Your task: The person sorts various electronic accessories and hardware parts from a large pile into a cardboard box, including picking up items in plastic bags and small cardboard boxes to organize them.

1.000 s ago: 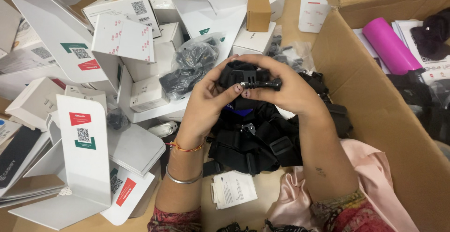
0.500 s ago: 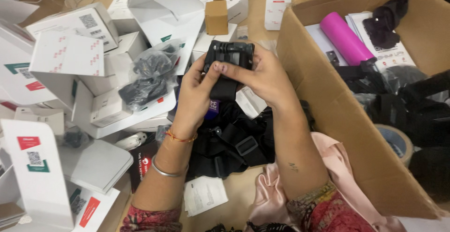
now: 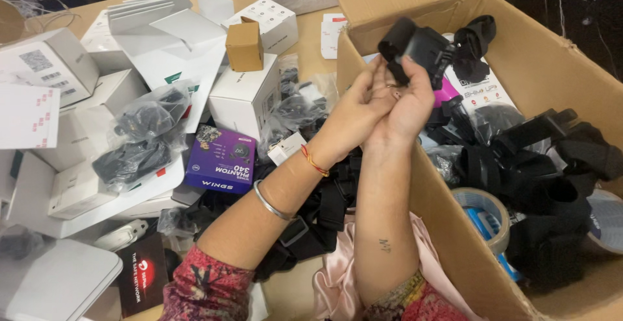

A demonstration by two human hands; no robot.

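Both hands are raised together over the near wall of a large cardboard box [image 3: 454, 204]. My left hand [image 3: 354, 110] and my right hand [image 3: 410, 103] press palm to palm, fingers closed on a black strap mount [image 3: 418, 45] with a plastic buckle. The mount sticks up above my fingertips, over the box's open top. Inside the box lie several black straps and mounts [image 3: 538, 165], a pink cylinder [image 3: 446, 90] partly hidden behind my right hand, and a roll of tape [image 3: 483, 207].
White cartons [image 3: 243, 97] and open white lids [image 3: 165, 42] crowd the table on the left, with a small brown box [image 3: 244, 46], a purple box [image 3: 220, 159] and bagged black parts [image 3: 139, 133]. Black harness straps [image 3: 318, 217] and pink cloth [image 3: 337, 282] lie under my forearms.
Both hands lifted the black mount off the harness pile and carried it right, from above the table to over the cardboard box. The view swung right with them.
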